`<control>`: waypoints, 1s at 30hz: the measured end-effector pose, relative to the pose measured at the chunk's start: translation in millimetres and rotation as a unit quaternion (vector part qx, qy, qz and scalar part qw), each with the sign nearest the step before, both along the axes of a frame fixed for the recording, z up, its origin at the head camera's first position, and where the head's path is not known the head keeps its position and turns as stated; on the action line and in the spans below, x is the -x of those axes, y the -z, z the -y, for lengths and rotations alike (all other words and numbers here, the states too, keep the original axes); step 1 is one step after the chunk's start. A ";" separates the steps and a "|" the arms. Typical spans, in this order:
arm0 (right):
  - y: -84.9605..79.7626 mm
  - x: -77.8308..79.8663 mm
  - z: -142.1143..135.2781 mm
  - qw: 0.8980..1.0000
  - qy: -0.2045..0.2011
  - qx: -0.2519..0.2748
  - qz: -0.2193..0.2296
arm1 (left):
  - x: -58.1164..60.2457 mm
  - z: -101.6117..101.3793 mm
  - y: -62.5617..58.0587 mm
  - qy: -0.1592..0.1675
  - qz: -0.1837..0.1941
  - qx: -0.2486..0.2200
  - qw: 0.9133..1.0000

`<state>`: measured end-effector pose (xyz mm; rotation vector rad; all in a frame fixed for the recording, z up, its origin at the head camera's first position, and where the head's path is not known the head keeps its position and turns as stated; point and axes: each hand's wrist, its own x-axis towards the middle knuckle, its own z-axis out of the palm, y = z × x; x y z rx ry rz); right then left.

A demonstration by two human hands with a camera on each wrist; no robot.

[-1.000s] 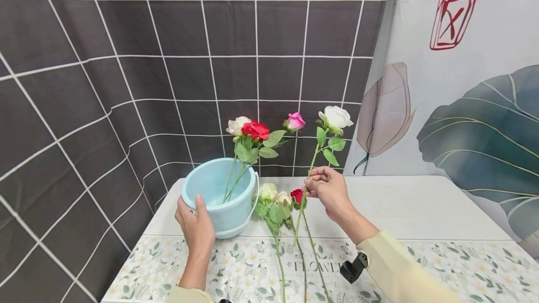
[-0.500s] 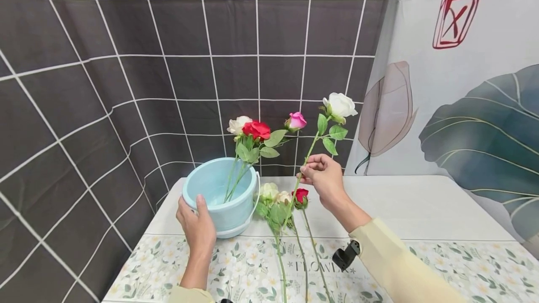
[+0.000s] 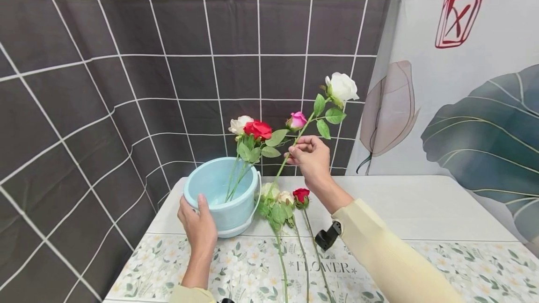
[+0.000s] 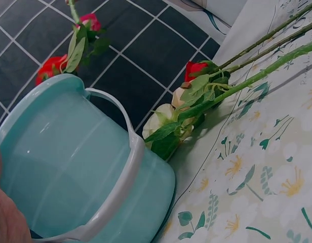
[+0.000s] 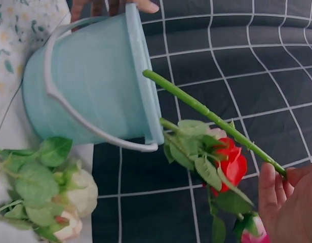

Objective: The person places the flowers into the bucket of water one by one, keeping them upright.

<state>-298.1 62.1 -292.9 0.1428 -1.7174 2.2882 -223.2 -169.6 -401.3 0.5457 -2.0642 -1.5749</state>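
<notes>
My left hand [image 3: 198,223] grips the near left rim of a light blue bucket [image 3: 231,216], thumb over the edge. Standing in the bucket and leaning right are a white rose [image 3: 241,124], a red rose [image 3: 258,130] and a pink rose [image 3: 297,120]. My right hand [image 3: 313,160] pinches the green stem of another white rose [image 3: 342,88] between thumb and fingers. That rose slants, bloom up and to the right. In the right wrist view, the cut lower end of its stem [image 5: 186,98] appears near the bucket's rim, though I cannot tell how far away.
Cream roses [image 3: 269,191] and a small red rose [image 3: 301,195] lie right of the bucket, stems toward me. A floral cloth [image 3: 404,265] covers the table's front. A dark gridded curtain [image 3: 227,27] hangs behind. The bucket's white handle [image 4: 120,177] hangs on its side.
My right hand has moved up and left, lifting the white rose and tilting its stem toward the bucket. The left hand and bucket have stayed in place.
</notes>
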 end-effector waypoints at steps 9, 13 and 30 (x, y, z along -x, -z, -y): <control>-10.4 6.3 16.6 0.999 0.019 0.018 -0.027 | 0.0 -0.2 0.1 0.001 0.004 0.002 1.000; -14.2 10.9 24.4 0.999 0.024 0.027 -0.041 | -0.3 -0.1 0.3 -0.001 -0.001 0.003 1.000; -15.7 25.9 57.5 0.999 0.023 -0.018 -0.034 | 0.7 -0.5 -0.2 -0.004 0.006 0.003 1.000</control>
